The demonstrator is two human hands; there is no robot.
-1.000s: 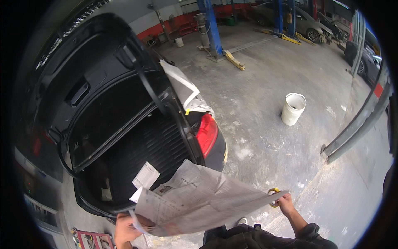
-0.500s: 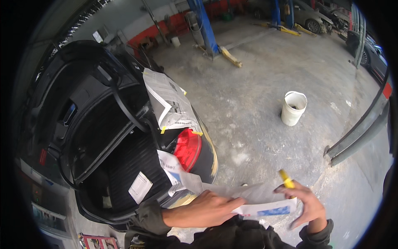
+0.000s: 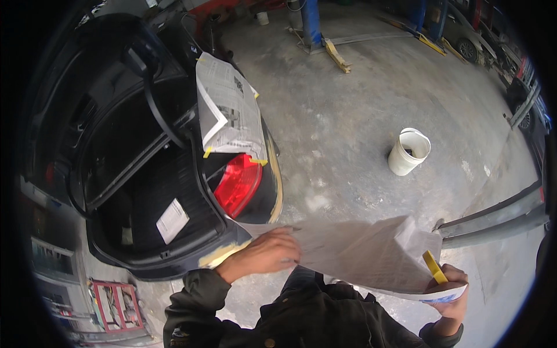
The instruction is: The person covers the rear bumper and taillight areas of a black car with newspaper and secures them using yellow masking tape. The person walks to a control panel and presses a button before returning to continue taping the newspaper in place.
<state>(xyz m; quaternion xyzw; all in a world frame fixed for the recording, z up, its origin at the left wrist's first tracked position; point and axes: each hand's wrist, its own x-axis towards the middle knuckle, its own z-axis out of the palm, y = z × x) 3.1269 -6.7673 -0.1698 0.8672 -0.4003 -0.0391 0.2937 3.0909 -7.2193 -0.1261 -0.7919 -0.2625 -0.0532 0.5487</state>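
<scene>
stretching between left hand [image 3: 264, 254] and right hand [image 3: 455, 277], newspaper sheet [image 3: 360, 249]

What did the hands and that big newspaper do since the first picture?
The big newspaper sheet swung right, from over the corner of the open trunk to mostly beside the car. The left hand moved right; I can't tell if it still grips the sheet. The right hand keeps the sheet and yellow tape roll. The bucket stayed put.
</scene>
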